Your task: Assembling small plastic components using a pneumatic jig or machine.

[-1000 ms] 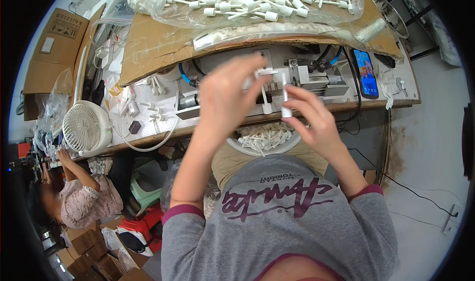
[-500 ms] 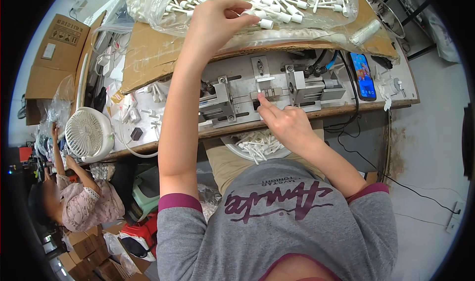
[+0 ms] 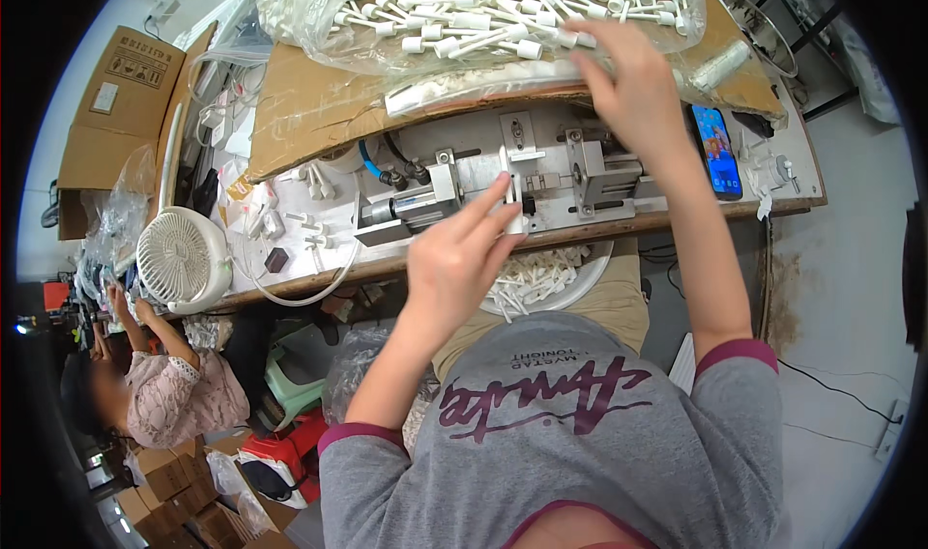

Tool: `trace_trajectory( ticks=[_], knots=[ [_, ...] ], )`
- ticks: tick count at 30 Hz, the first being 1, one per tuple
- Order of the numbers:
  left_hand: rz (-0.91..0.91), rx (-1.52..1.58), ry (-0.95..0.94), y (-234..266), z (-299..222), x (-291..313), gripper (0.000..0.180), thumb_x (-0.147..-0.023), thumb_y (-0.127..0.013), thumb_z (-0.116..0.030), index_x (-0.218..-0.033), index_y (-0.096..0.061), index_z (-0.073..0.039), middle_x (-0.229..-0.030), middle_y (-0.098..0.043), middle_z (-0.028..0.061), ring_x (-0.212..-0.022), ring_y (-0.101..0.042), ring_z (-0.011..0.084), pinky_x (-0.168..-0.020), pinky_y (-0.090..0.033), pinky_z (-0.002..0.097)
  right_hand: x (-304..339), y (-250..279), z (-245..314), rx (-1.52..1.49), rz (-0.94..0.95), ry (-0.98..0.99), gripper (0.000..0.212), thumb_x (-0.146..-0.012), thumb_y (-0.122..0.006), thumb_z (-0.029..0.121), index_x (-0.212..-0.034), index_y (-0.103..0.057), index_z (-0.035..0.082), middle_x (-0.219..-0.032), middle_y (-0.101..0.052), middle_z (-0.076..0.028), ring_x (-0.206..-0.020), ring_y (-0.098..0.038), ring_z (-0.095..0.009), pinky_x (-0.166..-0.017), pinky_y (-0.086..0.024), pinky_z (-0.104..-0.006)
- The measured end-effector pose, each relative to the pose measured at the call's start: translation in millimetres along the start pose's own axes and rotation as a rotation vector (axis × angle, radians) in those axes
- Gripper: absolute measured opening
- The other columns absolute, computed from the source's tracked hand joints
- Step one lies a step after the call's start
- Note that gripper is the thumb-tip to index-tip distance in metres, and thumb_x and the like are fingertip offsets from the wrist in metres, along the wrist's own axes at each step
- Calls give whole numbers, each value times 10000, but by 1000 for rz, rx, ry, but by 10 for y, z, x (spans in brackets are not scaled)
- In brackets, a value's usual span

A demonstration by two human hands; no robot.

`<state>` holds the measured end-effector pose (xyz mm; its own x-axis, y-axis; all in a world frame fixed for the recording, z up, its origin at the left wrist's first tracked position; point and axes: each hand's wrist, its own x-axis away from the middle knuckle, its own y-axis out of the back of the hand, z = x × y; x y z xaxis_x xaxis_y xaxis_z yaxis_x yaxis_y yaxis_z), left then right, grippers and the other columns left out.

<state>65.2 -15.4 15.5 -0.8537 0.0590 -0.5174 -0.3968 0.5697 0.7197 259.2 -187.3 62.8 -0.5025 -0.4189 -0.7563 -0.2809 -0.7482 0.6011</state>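
Observation:
My left hand [image 3: 454, 264] is at the metal fixture [image 3: 522, 177] on the bench. Its fingers and thumb pinch a slim white plastic capped stick [image 3: 512, 206], held upright in the picture across the middle of the fixture. Farther off and to the right, my right hand [image 3: 638, 90] reaches to the near edge of a heap of white capped sticks [image 3: 474, 17]. Its thumb and forefinger are apart, with loose pieces just beyond them. The heap lies on clear plastic over a cardboard sheet [image 3: 319, 114].
A bowl of white sticks [image 3: 541, 283] rests at my lap below the bench edge. A phone [image 3: 715, 153] lies to the right; a white fan [image 3: 182, 259] stands left. Metal clamp blocks [image 3: 416, 206] flank the fixture. A co-worker [image 3: 174, 385] sits at far left.
My left hand has come back from the heap to the fixture and now holds a white stick. My right hand has left the fixture and moved up to the heap.

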Motion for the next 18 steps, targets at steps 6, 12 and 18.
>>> trace_trajectory(
  ticks=[6, 12, 18],
  knots=[
    [84, -229, -44, -457, 62, 261, 277, -761, -797, -171, -1018, -733, -94, -1243, -690, 45, -550, -602, 203, -545, -496, 295, -180, -314, -391, 83, 257, -40, 188, -871, -696, 175, -1024, -709, 68, -956, -710, -116, -874, -668, -289, -830, -513, -403],
    [97, -243, -66, -490, 132, 156, 257, -752, -800, -193, -985, -734, -105, -1233, -696, 48, -520, -592, 203, -532, -482, 290, -142, -90, -170, -13, 143, -29, 200, -837, -735, 174, -998, -698, 63, -921, -672, -62, -779, -666, -201, -687, -527, -320],
    [152, -230, -37, -416, 116, 125, 298, -759, -809, -224, -1023, -735, -109, -1200, -710, 52, -545, -624, 206, -545, -510, 292, 282, 183, 280, -502, 255, -329, 253, -823, -734, 84, -1069, -684, 53, -1005, -656, -111, -900, -684, -243, -740, -557, -349]
  ],
)
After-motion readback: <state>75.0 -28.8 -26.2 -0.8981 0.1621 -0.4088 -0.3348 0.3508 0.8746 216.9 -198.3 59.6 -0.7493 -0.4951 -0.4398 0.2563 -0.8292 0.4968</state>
